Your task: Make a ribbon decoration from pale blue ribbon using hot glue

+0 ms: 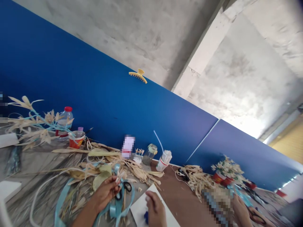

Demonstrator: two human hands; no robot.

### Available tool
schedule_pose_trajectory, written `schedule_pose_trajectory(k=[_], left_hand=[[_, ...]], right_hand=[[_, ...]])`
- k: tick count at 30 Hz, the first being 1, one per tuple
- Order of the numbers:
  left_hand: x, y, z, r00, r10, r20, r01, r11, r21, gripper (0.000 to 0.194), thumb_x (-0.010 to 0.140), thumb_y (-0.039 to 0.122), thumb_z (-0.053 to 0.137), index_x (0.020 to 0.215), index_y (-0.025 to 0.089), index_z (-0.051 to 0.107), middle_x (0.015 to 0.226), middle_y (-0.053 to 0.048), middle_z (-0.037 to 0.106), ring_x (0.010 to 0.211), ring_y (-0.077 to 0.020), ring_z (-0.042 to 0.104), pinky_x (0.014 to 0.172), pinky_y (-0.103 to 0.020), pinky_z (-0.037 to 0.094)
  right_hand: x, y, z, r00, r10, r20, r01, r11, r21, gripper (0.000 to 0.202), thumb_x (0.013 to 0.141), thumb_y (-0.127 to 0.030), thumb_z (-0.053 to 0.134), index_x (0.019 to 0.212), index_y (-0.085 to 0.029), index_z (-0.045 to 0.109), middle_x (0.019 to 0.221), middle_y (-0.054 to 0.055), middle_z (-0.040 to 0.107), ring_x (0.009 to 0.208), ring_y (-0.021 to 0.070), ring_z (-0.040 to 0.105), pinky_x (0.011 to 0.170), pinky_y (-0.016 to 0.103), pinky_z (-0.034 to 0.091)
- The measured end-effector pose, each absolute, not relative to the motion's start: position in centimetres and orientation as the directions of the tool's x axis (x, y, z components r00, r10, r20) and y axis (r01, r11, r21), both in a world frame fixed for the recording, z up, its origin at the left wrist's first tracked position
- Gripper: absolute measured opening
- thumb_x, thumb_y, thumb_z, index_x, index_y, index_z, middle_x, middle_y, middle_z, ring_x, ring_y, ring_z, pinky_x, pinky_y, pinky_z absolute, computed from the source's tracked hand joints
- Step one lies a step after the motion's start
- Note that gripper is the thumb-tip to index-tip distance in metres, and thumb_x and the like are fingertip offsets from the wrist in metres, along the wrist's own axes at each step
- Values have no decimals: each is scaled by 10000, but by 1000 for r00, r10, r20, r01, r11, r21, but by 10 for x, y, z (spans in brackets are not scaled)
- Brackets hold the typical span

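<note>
My left hand [107, 193] is closed in a pinch on a small pale husk piece [120, 177] at its fingertips. Just right of it lie black-handled scissors [127, 186], tangled among light blue ribbon [113, 210]. My right hand [155, 208] is over a white sheet [138, 210], its fingers curled together; whatever they may hold is hidden. A dark blue object [146, 217] shows beside that hand's lower edge, too covered to name. Dried husk strips [137, 168] are heaped beyond both hands.
Along the blue partition [99, 94] stand a red-capped bottle [65, 121], a red paper cup [76, 140], a phone [128, 146], a glass jar [149, 154] and a cup with a straw [163, 162]. At right, another person's hands [241, 209] work with scissors near husk flowers [228, 170].
</note>
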State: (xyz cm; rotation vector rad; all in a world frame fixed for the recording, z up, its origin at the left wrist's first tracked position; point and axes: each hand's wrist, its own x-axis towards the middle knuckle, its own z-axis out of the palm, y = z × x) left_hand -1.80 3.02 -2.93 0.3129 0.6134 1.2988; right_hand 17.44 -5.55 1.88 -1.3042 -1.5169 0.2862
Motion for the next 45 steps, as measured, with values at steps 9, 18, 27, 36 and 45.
schedule_pose_trajectory(k=[9, 18, 27, 36, 45], left_hand=[[-17, 31, -30, 136, 976, -169, -774, 211, 597, 290, 451, 155, 888, 606, 135, 644, 514, 40, 590, 418, -42, 483, 483, -170, 423], [-11, 32, -34, 56, 987, -152, -659, 151, 737, 308, 487, 311, 863, 632, 144, 650, 459, 45, 562, 415, -58, 449, 456, -177, 327], [-8, 30, -29, 18, 983, -184, -599, 158, 785, 327, 454, 306, 867, 633, 139, 649, 442, 35, 575, 414, -83, 486, 458, -192, 365], [-9, 33, -35, -43, 985, -170, -515, 124, 848, 324, 472, 307, 853, 710, 150, 700, 640, -12, 694, 613, -157, 606, 612, -244, 467], [-11, 31, -36, -202, 974, -99, -346, 24, 938, 210, 598, 229, 775, 798, 173, 743, 822, -63, 735, 873, -224, 630, 785, -264, 474]], right_hand=[[95, 24, -30, 102, 914, 392, 372, 331, -867, 224, 757, -177, 474, 785, -189, 695, 793, 82, 721, 749, 225, 666, 712, 332, 516], [97, 20, -33, 97, 914, 395, 319, 347, -882, 267, 755, -115, 460, 817, -202, 704, 821, 61, 695, 782, 190, 626, 740, 307, 491], [95, 14, -20, 90, 906, 413, 286, 374, -882, 279, 745, -74, 442, 790, -202, 687, 811, 48, 638, 795, 179, 599, 750, 302, 476], [95, 13, -19, 64, 913, 403, 321, 364, -874, 319, 786, -80, 458, 862, -224, 732, 864, 59, 622, 836, 188, 591, 768, 310, 487], [91, 11, -23, 123, 889, 441, 313, 387, -867, 362, 745, -49, 478, 961, -203, 723, 1021, 97, 605, 966, 212, 578, 875, 356, 474]])
